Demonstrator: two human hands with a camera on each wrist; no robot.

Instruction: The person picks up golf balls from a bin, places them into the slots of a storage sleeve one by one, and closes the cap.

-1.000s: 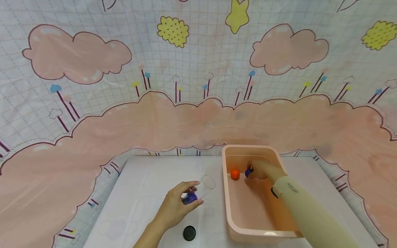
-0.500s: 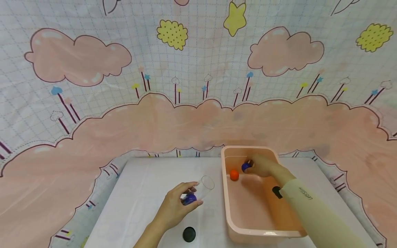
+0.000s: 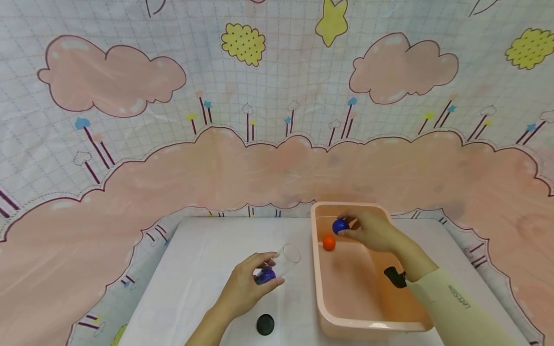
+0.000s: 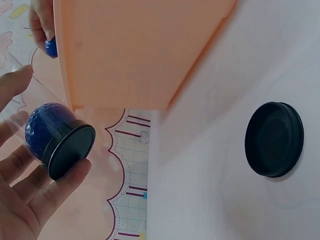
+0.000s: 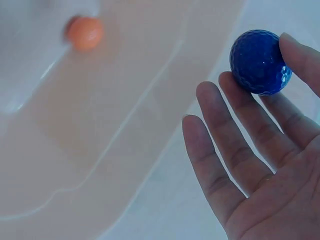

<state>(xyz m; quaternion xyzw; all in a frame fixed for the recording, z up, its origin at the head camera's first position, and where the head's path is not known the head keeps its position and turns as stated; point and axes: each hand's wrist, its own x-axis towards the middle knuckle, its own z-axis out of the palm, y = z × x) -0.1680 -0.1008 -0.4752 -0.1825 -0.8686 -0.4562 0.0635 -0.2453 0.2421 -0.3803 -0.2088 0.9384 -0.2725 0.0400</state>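
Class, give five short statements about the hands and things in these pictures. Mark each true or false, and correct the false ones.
1. The right hand holds a blue ball. True.
2. An orange ball lies in the bin. True.
3. The left hand is empty. False: it holds a clear tube with a second blue ball inside.
4. The bin is dark green. False: it is peach.
5. A black lid lies on the white table. True.
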